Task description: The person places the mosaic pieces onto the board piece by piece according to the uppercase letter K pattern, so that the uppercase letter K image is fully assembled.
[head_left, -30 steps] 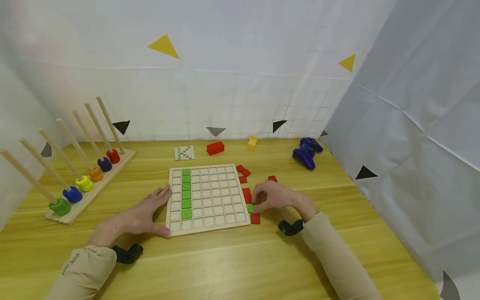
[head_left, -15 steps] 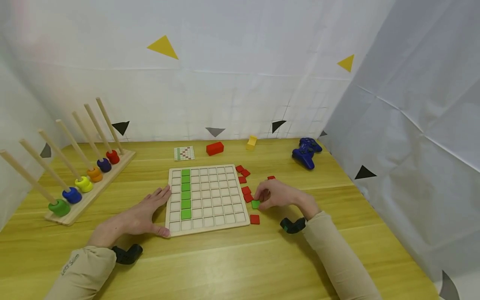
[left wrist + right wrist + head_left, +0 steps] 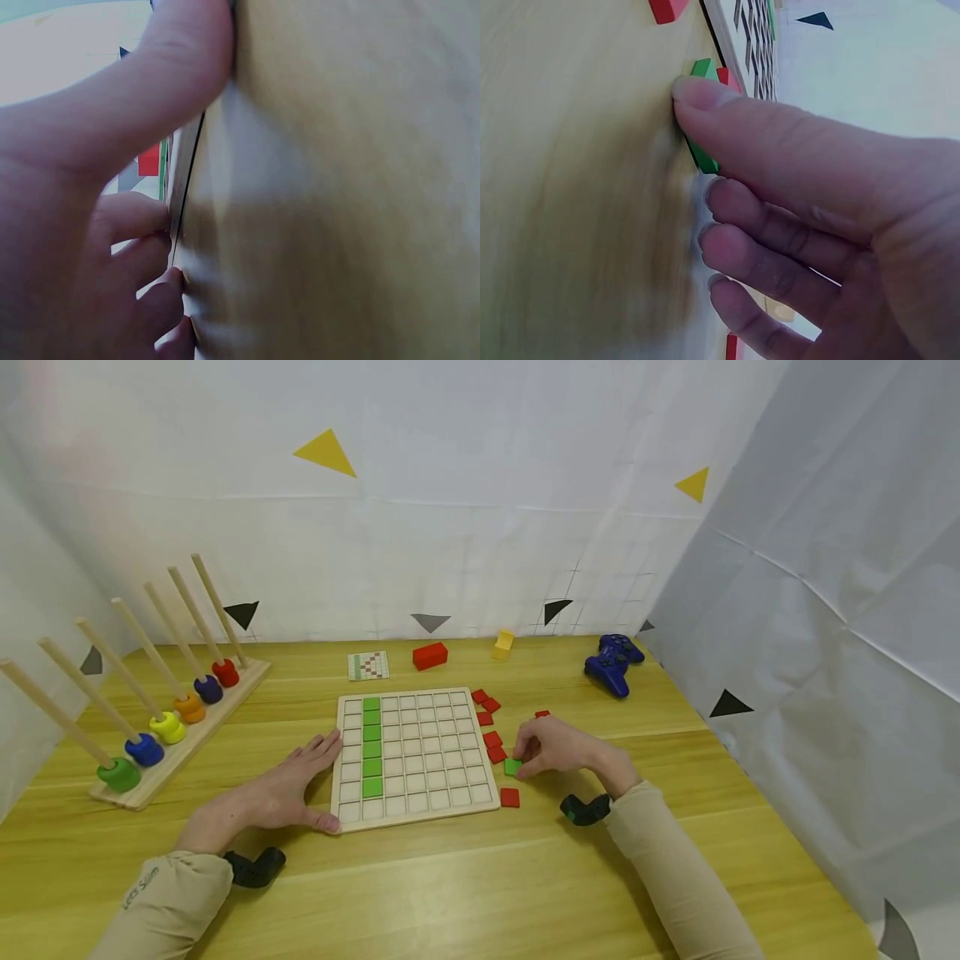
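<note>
A wooden grid board [image 3: 442,807] lies flat on the table, with a column of several green tiles [image 3: 372,749] set in its second column from the left. My left hand [image 3: 281,789] rests along the board's left edge, thumb at the near corner and fingers spread. Right of the board, my right hand [image 3: 558,750] pinches a single green tile [image 3: 512,767] low at the tabletop. In the right wrist view the thumb covers part of this green tile [image 3: 705,154], and the index fingertip is at its end. Loose red tiles [image 3: 510,797] lie around that hand.
A wooden peg stand [image 3: 202,727] with coloured rings is at the left. Along the back are a small pattern card [image 3: 368,666], a red block [image 3: 431,656] and a yellow block [image 3: 503,644]. A blue game controller [image 3: 615,665] lies at the back right.
The right hand has moved slightly right and away from me with the green tile, off the board's edge, uncovering red tiles beside it. The left hand and the board have stayed put.
</note>
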Available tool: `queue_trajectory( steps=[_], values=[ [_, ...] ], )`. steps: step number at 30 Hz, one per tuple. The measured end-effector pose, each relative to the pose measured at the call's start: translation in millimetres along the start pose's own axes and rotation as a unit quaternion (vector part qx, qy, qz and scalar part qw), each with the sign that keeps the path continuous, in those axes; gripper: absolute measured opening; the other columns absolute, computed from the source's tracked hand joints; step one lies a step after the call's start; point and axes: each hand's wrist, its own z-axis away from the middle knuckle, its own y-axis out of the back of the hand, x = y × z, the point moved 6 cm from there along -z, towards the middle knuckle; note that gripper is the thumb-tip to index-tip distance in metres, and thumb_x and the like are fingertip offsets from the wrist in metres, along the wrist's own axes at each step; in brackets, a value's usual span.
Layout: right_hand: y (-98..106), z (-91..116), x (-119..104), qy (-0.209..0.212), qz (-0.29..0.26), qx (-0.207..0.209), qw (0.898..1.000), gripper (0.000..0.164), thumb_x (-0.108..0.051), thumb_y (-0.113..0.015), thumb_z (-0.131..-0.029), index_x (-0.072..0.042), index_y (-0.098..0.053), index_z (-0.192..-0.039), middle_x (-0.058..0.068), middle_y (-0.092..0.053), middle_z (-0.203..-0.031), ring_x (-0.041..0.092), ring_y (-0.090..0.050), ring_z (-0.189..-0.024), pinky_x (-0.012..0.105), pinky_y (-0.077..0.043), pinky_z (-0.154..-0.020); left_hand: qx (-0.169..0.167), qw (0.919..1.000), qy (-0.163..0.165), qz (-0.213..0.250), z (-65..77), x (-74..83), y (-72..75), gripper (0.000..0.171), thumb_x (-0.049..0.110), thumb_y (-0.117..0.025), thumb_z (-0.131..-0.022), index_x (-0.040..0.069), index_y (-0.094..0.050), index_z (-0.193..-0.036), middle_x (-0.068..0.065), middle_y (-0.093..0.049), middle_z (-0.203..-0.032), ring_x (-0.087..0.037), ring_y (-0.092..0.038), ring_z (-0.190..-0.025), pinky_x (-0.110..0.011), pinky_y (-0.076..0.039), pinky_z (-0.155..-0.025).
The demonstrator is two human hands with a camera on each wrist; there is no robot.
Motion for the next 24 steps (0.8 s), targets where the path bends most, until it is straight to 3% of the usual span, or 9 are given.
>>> queue_trajectory(
  steps=[24],
  values=[
    [-0.4, 3.0, -3.1, -0.003, -0.003, 0.004, 1.000, 0.022, -0.025, -0.084, -0.082, -0.013, -0.071, -0.095, -0.003, -0.067, -0.090, 0.010, -0.061, -0.079, 0.024, -0.053, -0.072, 0.000, 1.0000, -0.008, 0.001, 1.3, 1.1, 0.5, 0.121, 0.053, -0.082, -0.074, -0.007, -0.016, -0.156, -0.027, -0.005, -0.165, -0.052, -0.003, -0.149, -0.068, -0.005, -0.118]
  ],
)
